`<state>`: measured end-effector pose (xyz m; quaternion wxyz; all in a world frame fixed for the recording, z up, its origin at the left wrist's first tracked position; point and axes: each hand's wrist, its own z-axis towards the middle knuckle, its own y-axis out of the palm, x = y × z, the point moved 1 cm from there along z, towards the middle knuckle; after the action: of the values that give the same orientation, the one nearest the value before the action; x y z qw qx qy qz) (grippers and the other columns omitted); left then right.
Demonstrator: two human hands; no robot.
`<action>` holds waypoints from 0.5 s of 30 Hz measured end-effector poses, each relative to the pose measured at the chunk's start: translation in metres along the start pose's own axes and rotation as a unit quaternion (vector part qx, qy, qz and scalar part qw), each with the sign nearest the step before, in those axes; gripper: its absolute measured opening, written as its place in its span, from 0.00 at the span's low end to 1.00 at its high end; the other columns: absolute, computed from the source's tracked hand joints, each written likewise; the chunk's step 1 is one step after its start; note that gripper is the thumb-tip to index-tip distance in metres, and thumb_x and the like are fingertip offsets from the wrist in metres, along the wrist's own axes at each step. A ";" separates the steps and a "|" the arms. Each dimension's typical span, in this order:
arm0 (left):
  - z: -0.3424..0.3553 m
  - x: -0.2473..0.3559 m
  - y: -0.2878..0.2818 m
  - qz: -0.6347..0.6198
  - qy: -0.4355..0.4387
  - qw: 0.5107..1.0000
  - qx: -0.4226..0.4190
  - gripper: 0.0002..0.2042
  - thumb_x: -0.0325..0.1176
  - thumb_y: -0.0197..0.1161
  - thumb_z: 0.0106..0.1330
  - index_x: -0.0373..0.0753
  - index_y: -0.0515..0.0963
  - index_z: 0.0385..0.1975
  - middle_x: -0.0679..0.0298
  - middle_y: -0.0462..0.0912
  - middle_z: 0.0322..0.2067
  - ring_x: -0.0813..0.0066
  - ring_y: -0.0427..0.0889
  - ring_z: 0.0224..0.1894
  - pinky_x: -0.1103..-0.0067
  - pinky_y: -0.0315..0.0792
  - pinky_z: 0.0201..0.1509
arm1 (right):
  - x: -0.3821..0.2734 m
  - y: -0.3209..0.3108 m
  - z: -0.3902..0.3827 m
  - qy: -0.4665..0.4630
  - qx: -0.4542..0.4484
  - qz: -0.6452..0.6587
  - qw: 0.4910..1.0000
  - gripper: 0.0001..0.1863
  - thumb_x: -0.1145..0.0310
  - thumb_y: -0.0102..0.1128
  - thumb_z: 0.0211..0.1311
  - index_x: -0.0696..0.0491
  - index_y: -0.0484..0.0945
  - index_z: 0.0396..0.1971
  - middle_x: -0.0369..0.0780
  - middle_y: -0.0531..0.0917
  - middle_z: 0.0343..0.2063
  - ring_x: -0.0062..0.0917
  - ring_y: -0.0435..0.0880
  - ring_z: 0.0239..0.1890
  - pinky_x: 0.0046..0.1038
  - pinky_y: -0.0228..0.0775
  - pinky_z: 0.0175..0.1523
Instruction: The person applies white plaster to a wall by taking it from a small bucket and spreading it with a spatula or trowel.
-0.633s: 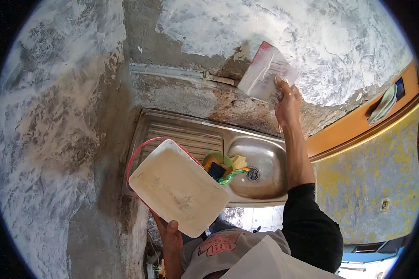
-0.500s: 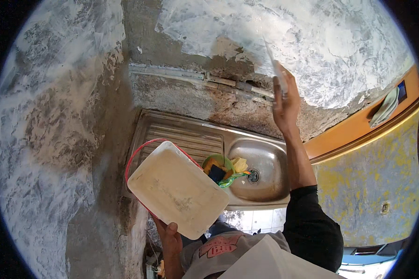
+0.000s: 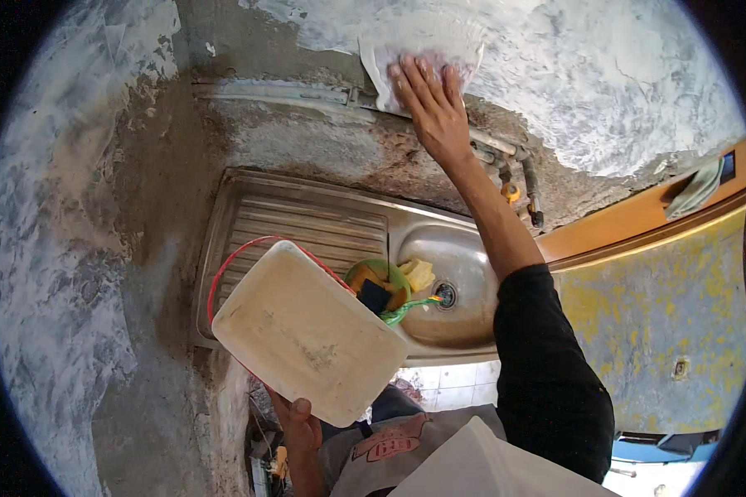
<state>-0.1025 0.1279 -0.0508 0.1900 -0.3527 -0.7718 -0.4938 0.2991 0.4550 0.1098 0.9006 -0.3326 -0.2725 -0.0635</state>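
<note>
My right hand (image 3: 433, 112) reaches up to the far wall and presses a thin whitish plastic spreader (image 3: 382, 68) flat against it. The fingers lie spread over the spreader's face; the thumb is out of sight. Below and to the left, my left hand (image 3: 301, 424) grips the near edge of a shallow rectangular tub (image 3: 307, 335), off-white inside with a red rim. A thin layer of pale residue and grey smudges coat the tub's bottom. White filler covers much of the wall (image 3: 572, 74) around the spreader, with bare grey patches beside it.
Under the tub is a steel sink (image 3: 456, 248) with a ribbed drainboard (image 3: 282, 224). A green bowl (image 3: 399, 286) with a dark blue item and a crumpled yellow piece (image 3: 419, 275) sit there. Pipes (image 3: 282, 94) and a yellow-handled valve (image 3: 511, 193) run along the wall. An orange ledge (image 3: 613, 219) stands right.
My right hand has moved left and up, turning the spreader from edge-on to flat on the wall. The valve now shows. My left hand still holds the tub.
</note>
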 end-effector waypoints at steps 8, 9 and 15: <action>-0.010 0.004 0.025 0.025 0.003 0.999 -0.046 0.65 0.44 0.81 0.47 0.50 0.37 0.82 0.56 0.53 0.77 0.56 0.58 0.76 0.59 0.62 0.75 | 0.078 -0.108 -0.079 -0.111 -0.140 -0.040 0.983 0.33 0.69 0.57 0.71 0.40 0.65 0.75 0.37 0.65 0.76 0.30 0.61 0.78 0.47 0.43 0.83; -0.014 0.001 0.022 0.019 0.002 0.999 -0.039 0.65 0.44 0.81 0.47 0.50 0.37 0.82 0.56 0.53 0.77 0.56 0.58 0.76 0.59 0.62 0.75 | 0.085 -0.123 -0.064 -0.117 -0.104 -0.040 0.987 0.33 0.70 0.58 0.70 0.40 0.65 0.75 0.37 0.66 0.75 0.31 0.63 0.78 0.47 0.44 0.83; -0.014 -0.044 -0.022 0.026 -0.011 0.999 0.018 0.65 0.43 0.81 0.46 0.48 0.38 0.82 0.56 0.52 0.77 0.58 0.58 0.76 0.63 0.64 0.74 | 0.108 -0.081 -0.008 -0.018 -0.003 -0.150 0.988 0.40 0.79 0.56 0.69 0.49 0.54 0.79 0.45 0.63 0.76 0.39 0.62 0.77 0.46 0.48 0.82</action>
<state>-0.0895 0.0940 -0.0864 0.2007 -0.3744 -0.7733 -0.4708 0.3696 0.3948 0.2083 0.8747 -0.2917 -0.3357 -0.1927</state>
